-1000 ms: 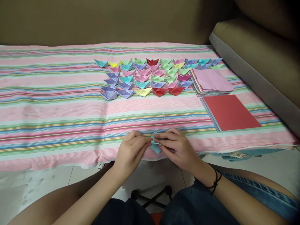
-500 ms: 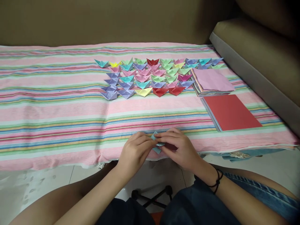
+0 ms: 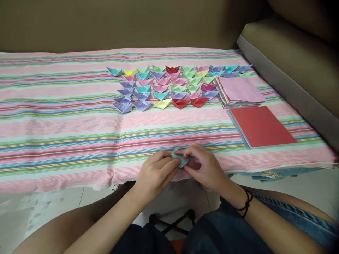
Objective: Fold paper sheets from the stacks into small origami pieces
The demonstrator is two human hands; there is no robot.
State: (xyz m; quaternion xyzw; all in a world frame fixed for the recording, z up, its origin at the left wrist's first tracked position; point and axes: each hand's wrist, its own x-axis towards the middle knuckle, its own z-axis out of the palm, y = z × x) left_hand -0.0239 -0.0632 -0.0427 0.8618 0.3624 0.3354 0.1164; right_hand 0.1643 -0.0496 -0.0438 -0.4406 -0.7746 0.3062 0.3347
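Observation:
Between my hands, near the front edge of the cloth, is a small piece of light blue folded paper [image 3: 182, 161]. My left hand [image 3: 159, 170] pinches its left side with thumb and fingers. On the other side, my right hand [image 3: 203, 165] has its fingertips and thumb closed on the paper's top and right edges. My fingers cover part of the folds. Farther back stand several rows of small folded paper boats [image 3: 162, 103] in purple, pink, green, blue, yellow and red.
A striped cloth [image 3: 66, 130] covers the surface. At the right lie a stack of paper with a red top sheet [image 3: 263, 127] and a stack with a pink top sheet [image 3: 241, 90]. A brown cushion [image 3: 288, 63] borders the right side, a brown backrest [image 3: 119, 24] the back.
The light blue paper has turned, showing a broader flat face, and its lower flap shows less. My right index finger has bent more over it. The boats and stacks stay put.

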